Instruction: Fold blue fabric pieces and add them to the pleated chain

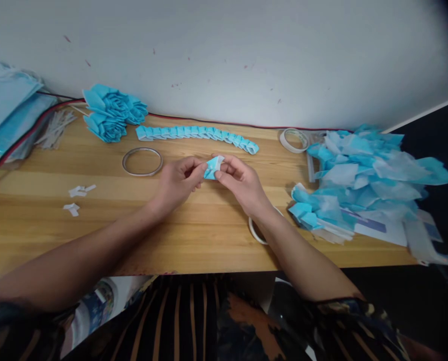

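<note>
Between my hands, above the middle of the table, is a small folded piece of light blue paper [211, 169] with a whitish edge at its upper right. My left hand [180, 180] pinches its left side between thumb and fingers. On the other side, my right hand [242, 180] grips the right edge, thumb in front. Just behind the hands a row of folded blue paper pieces [197, 132] lies in a long curve. A silvery ring [142, 161] rests to the left of my left hand. Under my right forearm a roll of white tape [254, 231] is partly hidden.
Blue paper flowers [113, 111] lie at the back left, near thin white strips [56, 128] and blue sheets in plastic [9, 110]. White scraps [81, 191] are at left. Another tape roll [294, 141] and a heap of blue paper pieces [374, 175] occupy the right. A wall [224, 60] stands behind.
</note>
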Motion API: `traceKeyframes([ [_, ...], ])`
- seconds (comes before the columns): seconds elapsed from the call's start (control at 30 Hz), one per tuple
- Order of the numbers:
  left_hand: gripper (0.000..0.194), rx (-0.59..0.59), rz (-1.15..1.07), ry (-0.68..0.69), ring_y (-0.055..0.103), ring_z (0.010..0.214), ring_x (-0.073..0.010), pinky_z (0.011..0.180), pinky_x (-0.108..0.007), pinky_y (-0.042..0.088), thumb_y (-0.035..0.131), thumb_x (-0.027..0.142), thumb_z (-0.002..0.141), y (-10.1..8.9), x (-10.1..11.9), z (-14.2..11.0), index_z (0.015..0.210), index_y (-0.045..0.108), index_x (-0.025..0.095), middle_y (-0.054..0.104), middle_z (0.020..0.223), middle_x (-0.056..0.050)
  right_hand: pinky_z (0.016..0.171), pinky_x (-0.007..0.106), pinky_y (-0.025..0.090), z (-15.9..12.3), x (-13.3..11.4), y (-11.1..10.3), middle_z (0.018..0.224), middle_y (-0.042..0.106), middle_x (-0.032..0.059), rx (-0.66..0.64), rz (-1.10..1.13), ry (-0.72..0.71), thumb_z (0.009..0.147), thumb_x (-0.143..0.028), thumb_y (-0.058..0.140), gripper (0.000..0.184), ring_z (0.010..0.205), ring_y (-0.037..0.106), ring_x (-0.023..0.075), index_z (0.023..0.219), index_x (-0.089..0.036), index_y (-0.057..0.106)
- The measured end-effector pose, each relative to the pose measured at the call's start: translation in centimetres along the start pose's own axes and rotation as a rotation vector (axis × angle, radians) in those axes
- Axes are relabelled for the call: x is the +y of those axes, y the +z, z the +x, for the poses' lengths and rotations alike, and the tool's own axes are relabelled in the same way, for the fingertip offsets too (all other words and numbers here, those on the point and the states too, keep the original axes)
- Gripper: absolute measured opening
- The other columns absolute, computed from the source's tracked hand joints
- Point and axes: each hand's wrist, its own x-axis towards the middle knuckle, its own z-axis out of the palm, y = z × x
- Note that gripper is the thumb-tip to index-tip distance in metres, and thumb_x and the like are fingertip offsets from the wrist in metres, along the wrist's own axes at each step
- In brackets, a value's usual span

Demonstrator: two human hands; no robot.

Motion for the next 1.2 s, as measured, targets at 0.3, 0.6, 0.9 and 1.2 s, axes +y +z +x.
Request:
traceKeyframes([
  [0.3,0.032,-0.076,-0.117,-0.068,0.054,0.052,-0.0105,0.053,-0.023,0.044,0.069,0.043,0.088,-0.16,0.09,0.10,0.069,0.065,0.018,0.063,0.059,0.000,0.076,0.032,0.049,0.19,-0.12,-0.05,0.078,0.063,-0.0028,0.029,-0.050,-0.020,0.083,-0.036,0.071,0.015,0.076,0.060,0.0150,0.086,-0.024,0.062],
  [0.6,0.039,-0.129,-0.243,-0.140,0.058,0.052,-0.0112,0.052,-0.022,0.048,0.073,0.054,0.086,-0.12,-0.18,0.35,0.075,0.067,0.017,0.065,0.060,-0.002,0.074,0.032,0.048,0.20,-0.44,0.10,0.071,0.057,-0.0043,0.019,-0.017,-0.052,0.081,-0.034,0.070,0.015,0.072,0.057,0.0149,0.080,-0.025,0.059],
  [0.9,0.037,-0.098,-0.122,-0.090,0.054,0.048,-0.0095,0.049,-0.021,0.045,0.070,0.049,0.088,-0.20,-0.06,0.41,0.070,0.062,0.018,0.063,0.057,0.000,0.079,0.032,0.049,0.05,-0.61,0.05,0.082,0.065,-0.0020,-0.029,-0.023,-0.037,0.083,-0.035,0.070,0.014,0.080,0.058,0.0153,0.090,-0.023,0.067],
  [1.2,0.028,-0.088,-0.082,-0.025,0.053,0.050,-0.0090,0.051,-0.021,0.044,0.066,0.037,0.091,-0.31,-0.46,0.29,0.071,0.061,0.019,0.060,0.058,0.002,0.076,0.031,0.047,0.01,-0.61,-0.04,0.080,0.063,-0.0021,-0.036,-0.039,-0.026,0.084,-0.036,0.071,0.014,0.077,0.056,0.0149,0.091,-0.023,0.071],
])
